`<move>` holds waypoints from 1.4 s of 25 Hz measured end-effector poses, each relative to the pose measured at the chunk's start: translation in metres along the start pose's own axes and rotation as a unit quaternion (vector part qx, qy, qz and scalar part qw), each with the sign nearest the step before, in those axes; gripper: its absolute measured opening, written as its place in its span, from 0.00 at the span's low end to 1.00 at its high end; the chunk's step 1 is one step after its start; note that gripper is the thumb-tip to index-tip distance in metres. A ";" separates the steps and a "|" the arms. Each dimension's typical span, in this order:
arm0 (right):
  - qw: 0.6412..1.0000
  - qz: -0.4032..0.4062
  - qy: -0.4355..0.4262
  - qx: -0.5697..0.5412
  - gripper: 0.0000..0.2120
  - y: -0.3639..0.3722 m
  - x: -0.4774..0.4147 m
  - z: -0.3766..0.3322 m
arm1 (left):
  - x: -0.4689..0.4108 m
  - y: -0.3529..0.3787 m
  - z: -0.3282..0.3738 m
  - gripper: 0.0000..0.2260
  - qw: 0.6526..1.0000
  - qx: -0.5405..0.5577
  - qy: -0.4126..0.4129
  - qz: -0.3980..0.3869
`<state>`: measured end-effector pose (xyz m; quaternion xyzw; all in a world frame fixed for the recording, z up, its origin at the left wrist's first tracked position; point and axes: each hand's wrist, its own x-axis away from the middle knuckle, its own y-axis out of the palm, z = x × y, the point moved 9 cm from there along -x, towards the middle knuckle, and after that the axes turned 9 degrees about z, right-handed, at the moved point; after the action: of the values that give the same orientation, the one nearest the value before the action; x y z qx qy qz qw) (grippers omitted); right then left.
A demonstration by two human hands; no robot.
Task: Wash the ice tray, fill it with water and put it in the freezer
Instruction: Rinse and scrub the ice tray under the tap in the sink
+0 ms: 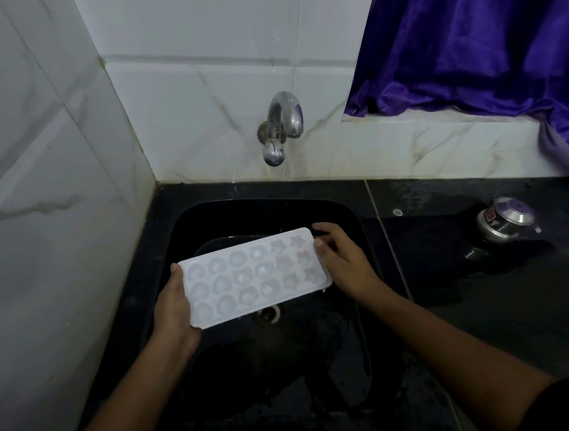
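Observation:
A white plastic ice tray [252, 276] with round and star-shaped cells is held level over the black sink [341, 210]. My left hand [172, 307] grips its left end from below, thumb on the rim. My right hand [344, 261] holds the right end, thumb on the tray's edge and fingers curled behind it. The chrome tap [280, 126] on the tiled wall is above and beyond the tray; no water runs from it. Drops hang off the tray's near right corner.
The sink drain [267, 314] shows just below the tray. A wet black counter [488, 283] lies to the right with a small metal lidded pot [503, 218] on it. A purple curtain [484, 33] hangs at the upper right. White tiled walls close the left and back.

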<state>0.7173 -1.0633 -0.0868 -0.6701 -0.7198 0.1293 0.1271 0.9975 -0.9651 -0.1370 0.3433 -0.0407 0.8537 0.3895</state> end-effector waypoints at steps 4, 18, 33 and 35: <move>0.979 0.020 0.173 -0.102 0.15 0.012 0.007 0.024 | 0.005 0.009 -0.005 0.24 0.999 0.000 -0.009 -0.032; 0.961 0.010 -0.089 0.260 0.28 0.008 0.008 -0.011 | -0.004 0.010 -0.014 0.24 0.999 -0.028 -0.020 -0.024; 0.867 -0.088 -0.211 0.442 0.34 0.036 0.009 -0.025 | -0.007 0.018 -0.021 0.24 0.999 -0.024 -0.030 -0.028; 0.877 -0.097 -0.190 0.431 0.38 0.041 0.010 -0.022 | -0.006 0.020 -0.018 0.24 0.999 -0.019 -0.024 -0.031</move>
<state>0.7626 -1.0505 -0.0813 -0.4384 -0.6643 0.5389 0.2759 0.9765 -0.9769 -0.1508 0.3572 -0.0555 0.8321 0.4207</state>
